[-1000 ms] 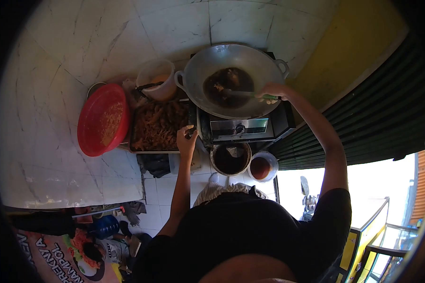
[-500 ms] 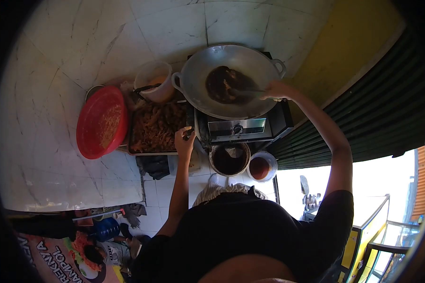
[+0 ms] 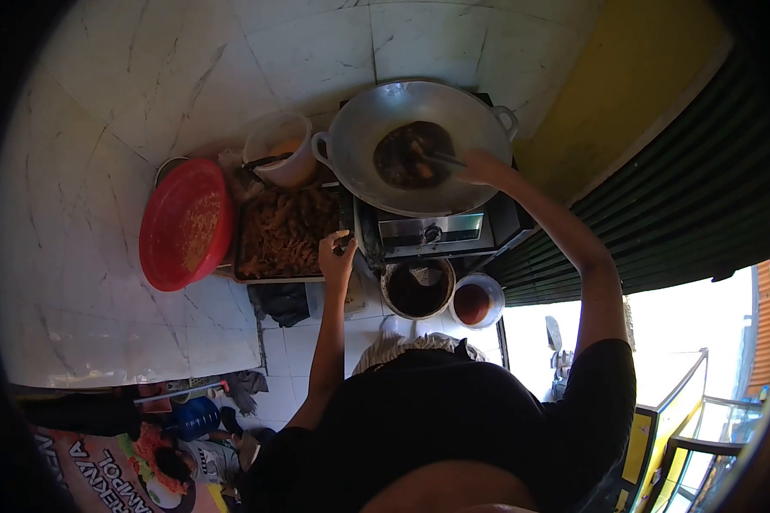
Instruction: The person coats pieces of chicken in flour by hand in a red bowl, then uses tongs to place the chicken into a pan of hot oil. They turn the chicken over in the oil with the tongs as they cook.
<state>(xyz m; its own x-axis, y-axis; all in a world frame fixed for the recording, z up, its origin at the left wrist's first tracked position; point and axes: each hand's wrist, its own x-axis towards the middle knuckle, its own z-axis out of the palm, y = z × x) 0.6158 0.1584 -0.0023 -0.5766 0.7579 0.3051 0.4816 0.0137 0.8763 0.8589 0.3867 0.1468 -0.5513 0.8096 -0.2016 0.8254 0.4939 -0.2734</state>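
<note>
A wide metal wok [image 3: 359, 184] with two loop handles stands on the stove [image 3: 429, 231], dark brown liquid [image 3: 406, 141] pooled in its bottom. My right hand [image 3: 485, 168] is over the wok's right side, closed round the handle of a stirring utensil [image 3: 443, 160]. The utensil's head dips into the liquid, so its exact kind is hidden. My left hand [image 3: 337, 252] is at the stove's left front corner, beside a tray [image 3: 274, 279] heaped with brown fried pieces [image 3: 287, 227]. Its fingers are curled; whether something dark is in them I cannot make out.
Left of the tray a red basin [image 3: 164, 248] holds crumbs. Behind the tray stands a clear tub [image 3: 282, 128] with orange contents. Below the stove are a dark-filled bucket [image 3: 417, 286] and a white bucket [image 3: 473, 301] of reddish liquid. Another person [image 3: 205, 462] is at lower left.
My right hand has moved left and slightly down across the wok with the utensil, and the liquid has been stirred. My left hand is almost still.
</note>
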